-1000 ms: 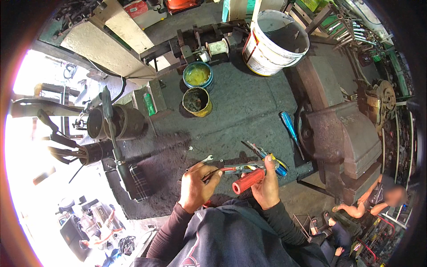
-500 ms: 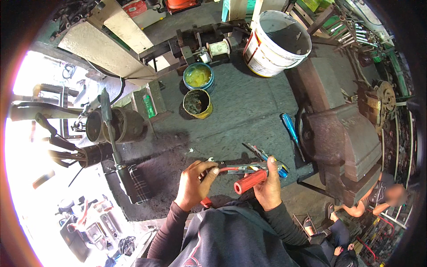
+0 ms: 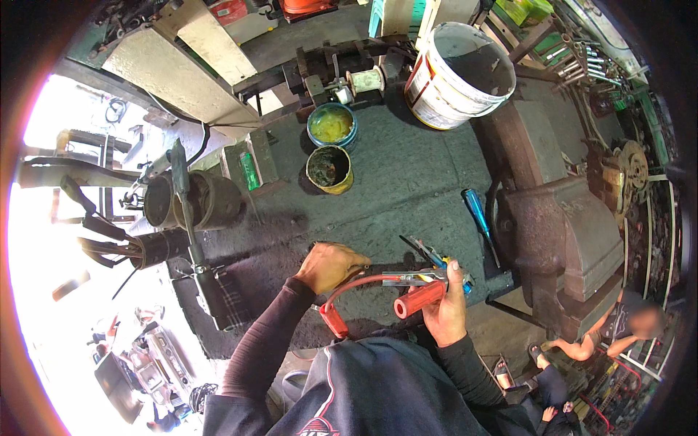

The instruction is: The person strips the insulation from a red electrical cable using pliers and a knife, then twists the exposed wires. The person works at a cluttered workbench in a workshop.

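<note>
A red handle [image 3: 420, 299] sits right of centre, low in the frame, held in the right hand [image 3: 446, 320]. From beside it a red cable [image 3: 356, 282] curves left to a red grip [image 3: 334, 320]. The left hand [image 3: 329, 267] is lowered over the dark surface [image 3: 392, 189], fingers bent; whether it grips anything I cannot tell. A blue screwdriver [image 3: 476, 212] lies right of centre; a white bucket [image 3: 438, 102] stands upper right.

On the dark grey flat-topped desk [image 3: 403, 171] are carried: one white plastic bucket [image 3: 438, 96], one round blue tub [image 3: 350, 140], one round yellow can [image 3: 339, 187], one blue-handled screwdriver [image 3: 476, 211].
</note>
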`<state>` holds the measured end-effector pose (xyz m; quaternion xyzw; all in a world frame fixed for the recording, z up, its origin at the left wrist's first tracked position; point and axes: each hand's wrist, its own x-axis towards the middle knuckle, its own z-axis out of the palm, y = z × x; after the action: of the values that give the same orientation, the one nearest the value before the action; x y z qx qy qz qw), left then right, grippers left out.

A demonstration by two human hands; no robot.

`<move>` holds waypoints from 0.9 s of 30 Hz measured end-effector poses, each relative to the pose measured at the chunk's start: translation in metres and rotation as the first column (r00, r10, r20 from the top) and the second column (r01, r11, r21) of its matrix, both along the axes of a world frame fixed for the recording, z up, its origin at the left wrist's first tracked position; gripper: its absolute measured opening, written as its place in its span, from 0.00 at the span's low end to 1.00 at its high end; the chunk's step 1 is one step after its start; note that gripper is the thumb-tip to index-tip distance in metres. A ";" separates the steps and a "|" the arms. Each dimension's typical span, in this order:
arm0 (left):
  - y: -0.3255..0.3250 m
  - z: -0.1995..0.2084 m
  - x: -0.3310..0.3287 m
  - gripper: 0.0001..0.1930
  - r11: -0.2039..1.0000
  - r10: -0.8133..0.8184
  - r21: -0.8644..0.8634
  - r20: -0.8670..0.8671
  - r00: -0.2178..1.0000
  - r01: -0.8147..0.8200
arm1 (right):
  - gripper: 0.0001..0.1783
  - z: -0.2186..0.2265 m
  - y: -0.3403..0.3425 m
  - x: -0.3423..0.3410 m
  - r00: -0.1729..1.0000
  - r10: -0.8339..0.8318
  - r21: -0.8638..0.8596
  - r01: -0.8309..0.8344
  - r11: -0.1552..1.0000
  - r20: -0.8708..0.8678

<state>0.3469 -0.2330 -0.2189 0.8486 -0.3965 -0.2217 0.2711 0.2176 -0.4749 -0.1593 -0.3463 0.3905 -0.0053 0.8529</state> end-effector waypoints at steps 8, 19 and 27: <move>-0.010 0.006 0.006 0.13 0.984 -0.128 0.121 -0.031 0.991 0.131 | 0.31 -0.012 0.000 -0.003 0.999 -0.039 0.020 0.039 0.999 0.003; -0.030 0.092 -0.007 0.05 0.835 0.526 -0.086 -0.163 0.835 -0.543 | 0.24 -0.007 0.001 -0.001 0.998 -0.069 0.083 0.068 0.994 0.010; -0.058 0.095 -0.022 0.14 0.972 0.063 -0.235 0.158 0.985 -0.025 | 0.27 0.001 0.007 0.006 0.995 -0.045 0.191 0.027 0.981 0.091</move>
<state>0.3253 -0.2905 -0.1243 0.8349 -0.4218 -0.0971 0.3399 0.2234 -0.4674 -0.1582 -0.2557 0.3546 0.0000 0.8994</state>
